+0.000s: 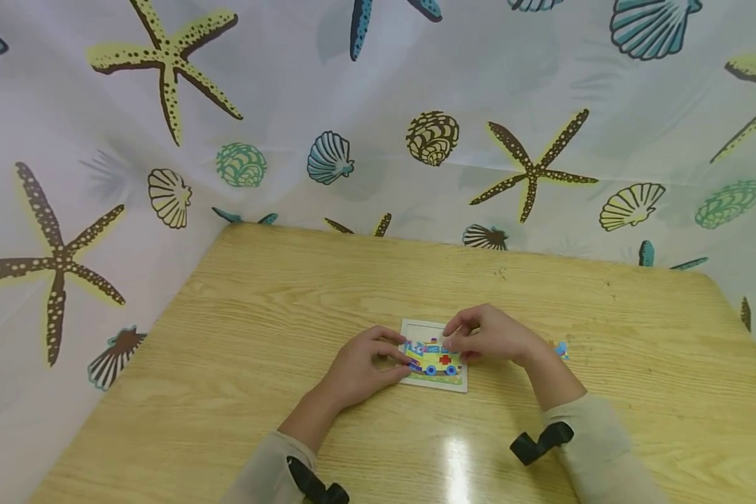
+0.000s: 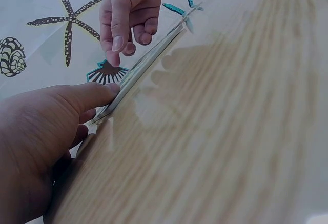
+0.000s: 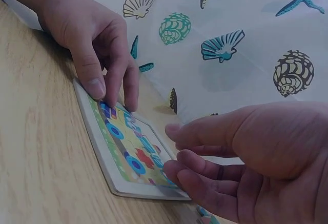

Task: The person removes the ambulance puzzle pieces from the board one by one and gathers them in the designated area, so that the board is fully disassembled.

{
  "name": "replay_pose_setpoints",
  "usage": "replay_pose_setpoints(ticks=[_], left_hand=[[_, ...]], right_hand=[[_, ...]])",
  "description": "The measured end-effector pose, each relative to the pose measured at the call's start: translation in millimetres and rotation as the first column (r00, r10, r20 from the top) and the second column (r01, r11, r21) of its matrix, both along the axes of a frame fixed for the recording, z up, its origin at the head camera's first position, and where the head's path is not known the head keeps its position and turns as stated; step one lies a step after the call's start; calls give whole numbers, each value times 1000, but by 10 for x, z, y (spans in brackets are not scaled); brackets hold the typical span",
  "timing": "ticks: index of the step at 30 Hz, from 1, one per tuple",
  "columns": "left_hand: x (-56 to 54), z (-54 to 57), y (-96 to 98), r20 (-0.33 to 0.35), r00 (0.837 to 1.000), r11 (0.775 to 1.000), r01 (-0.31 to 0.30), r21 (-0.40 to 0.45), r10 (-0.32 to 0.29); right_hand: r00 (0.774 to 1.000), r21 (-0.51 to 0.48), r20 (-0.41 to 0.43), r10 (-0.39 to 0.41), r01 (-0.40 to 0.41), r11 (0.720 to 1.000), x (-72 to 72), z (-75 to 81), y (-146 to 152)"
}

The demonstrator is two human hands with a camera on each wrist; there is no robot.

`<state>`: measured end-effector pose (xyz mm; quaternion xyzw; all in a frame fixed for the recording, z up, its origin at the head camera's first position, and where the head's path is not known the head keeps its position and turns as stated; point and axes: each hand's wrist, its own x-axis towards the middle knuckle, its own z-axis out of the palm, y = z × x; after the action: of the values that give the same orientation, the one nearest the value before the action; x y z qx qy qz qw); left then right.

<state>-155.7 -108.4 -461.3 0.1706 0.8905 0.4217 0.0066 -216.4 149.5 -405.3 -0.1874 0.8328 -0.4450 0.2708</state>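
Note:
A small jigsaw puzzle (image 1: 439, 364) with a yellow ambulance picture lies in a white-framed tray (image 1: 435, 384) on the table. At the tray's left side, my left hand (image 1: 365, 364) rests its thumb and fingertips on the edge and the pieces there. Above the upper right part of the puzzle hovers my right hand (image 1: 494, 334), its fingers loosely bent. Between the right thumb and fingers (image 3: 205, 175) no piece shows in the right wrist view. The puzzle's upper strip shows pale tray without picture. The left wrist view sees the tray (image 2: 148, 65) edge-on.
A loose blue puzzle piece (image 1: 562, 349) lies on the wooden table (image 1: 277, 308), right of the tray and partly behind the right wrist. A white cloth (image 1: 378, 84) printed with shells and starfish hangs around the table's back and sides.

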Motion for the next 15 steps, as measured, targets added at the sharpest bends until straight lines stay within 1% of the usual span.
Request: replay_pose_setpoints(ticks=[3,7,15], left_hand=[[4,-7,-9,-4,1000,1000,3,0,-3],[14,-16,-13,-4,1000,1000,11,5,-11],[3,0,-29,1,1000,1000,16,0,-16]], right_hand=[[1000,-12,2,28,-28,1000,12,-17,-83],[999,-12,11,43,-43,999,24,-37,-164],[999,15,35,16,-17,1000,42,-40,-282]])
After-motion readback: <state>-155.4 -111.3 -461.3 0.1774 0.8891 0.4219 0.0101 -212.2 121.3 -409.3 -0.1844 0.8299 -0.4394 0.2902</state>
